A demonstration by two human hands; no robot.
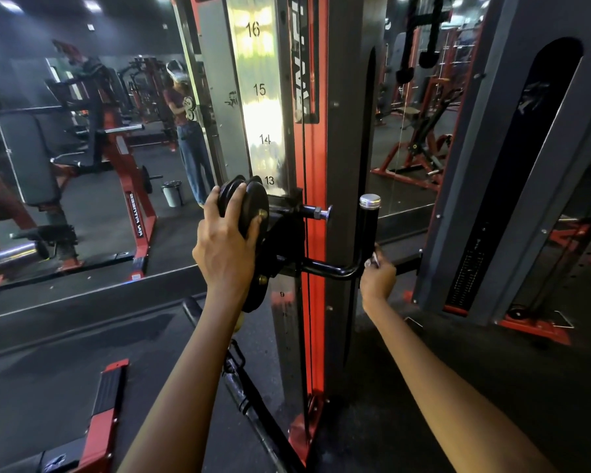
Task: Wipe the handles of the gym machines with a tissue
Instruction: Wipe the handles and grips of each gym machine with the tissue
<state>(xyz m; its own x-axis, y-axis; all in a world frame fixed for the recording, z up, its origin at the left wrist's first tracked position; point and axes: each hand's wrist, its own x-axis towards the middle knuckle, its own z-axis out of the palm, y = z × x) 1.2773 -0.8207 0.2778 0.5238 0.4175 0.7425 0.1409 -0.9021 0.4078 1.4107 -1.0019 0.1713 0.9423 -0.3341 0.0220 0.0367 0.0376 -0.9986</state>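
Head view looks down along two bare forearms to a cable machine; the right hand [377, 276] curls around the lower part of the black upright handle [368, 233], pinching a small pale scrap of tissue [372, 261] against the bar, of which only a sliver shows between the fingers; the handle stands vertical with a silver cap on top and joins a bent black arm that runs left to the carriage; the left hand [224, 249] grips the black pulley wheel [249, 223] on the carriage, fingers wrapped over its upper rim and thumb on its face; just right of the wheel a silver-tipped pin [318, 212] sticks out sideways; the carriage sits on a shiny steel column [261, 97] stamped with the numbers 13 to 16, beside a red upright [316, 165]; a dark grey frame panel [512, 165] with a tall rounded slot stands to the right; a mirror [82, 131] on the left shows red and black gym machines, a small bin and the reflected person in jeans; dark rubber flooring [65, 353] lies below.
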